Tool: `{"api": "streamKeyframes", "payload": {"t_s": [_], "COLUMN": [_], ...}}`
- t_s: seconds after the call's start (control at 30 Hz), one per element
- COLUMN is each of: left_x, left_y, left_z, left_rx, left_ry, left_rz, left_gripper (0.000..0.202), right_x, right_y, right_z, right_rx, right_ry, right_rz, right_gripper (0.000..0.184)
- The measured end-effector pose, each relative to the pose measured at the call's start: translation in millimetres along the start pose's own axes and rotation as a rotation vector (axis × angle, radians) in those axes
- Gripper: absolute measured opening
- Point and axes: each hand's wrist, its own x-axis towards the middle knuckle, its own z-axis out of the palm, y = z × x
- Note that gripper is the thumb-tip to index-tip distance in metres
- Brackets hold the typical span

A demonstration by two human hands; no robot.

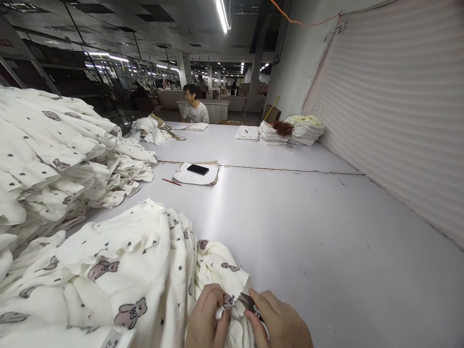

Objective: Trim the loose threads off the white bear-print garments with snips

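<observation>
My left hand [207,316] pinches an edge of white fleecy fabric [217,263] printed with brown bears. Close beside it, my right hand [281,319] is closed around a small pair of thread snips [249,303], whose dark metal blades point left at the pinched edge. Part of the snips is hidden by my fingers. Folds of the same bear-print cloth [134,270] lie to the left of my hands, with a white paper label [112,338] at the bottom.
A tall heap of bear-print fabric [54,150] covers the table's left side. Papers [181,176] with a phone [197,169] and a red pencil [171,182] lie mid-table [308,232]. Stacked cloth [273,134] stands at the back right, near a striped curtain [391,106]. A person [195,108] sits beyond.
</observation>
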Motion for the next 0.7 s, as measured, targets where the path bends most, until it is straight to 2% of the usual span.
{"api": "streamKeyframes", "payload": {"t_s": [0.07, 0.23, 0.47, 0.7], "left_x": [0.0, -0.1, -1.3, -2.3], "left_y": [0.0, 0.1, 1.3, 0.7], "left_z": [0.1, -0.8, 4.8, 4.3], "left_rx": [-0.006, 0.027, 0.025, 0.013], "left_ry": [0.018, -0.038, 0.035, 0.019], "left_rz": [-0.004, 0.035, 0.056, 0.032], "left_gripper": [0.012, 0.013, 0.012, 0.013], "right_x": [1.9, 2.6, 4.4, 2.7], "right_y": [-1.2, -1.3, -2.2, 4.2], "right_z": [-0.6, -0.1, -1.4, -1.8], "right_rx": [0.009, -0.02, -0.027, 0.062], "right_ry": [0.011, 0.014, -0.022, -0.115], "right_rz": [-0.007, -0.018, -0.013, 0.133], "right_gripper": [0.049, 0.05, 0.052, 0.039]}}
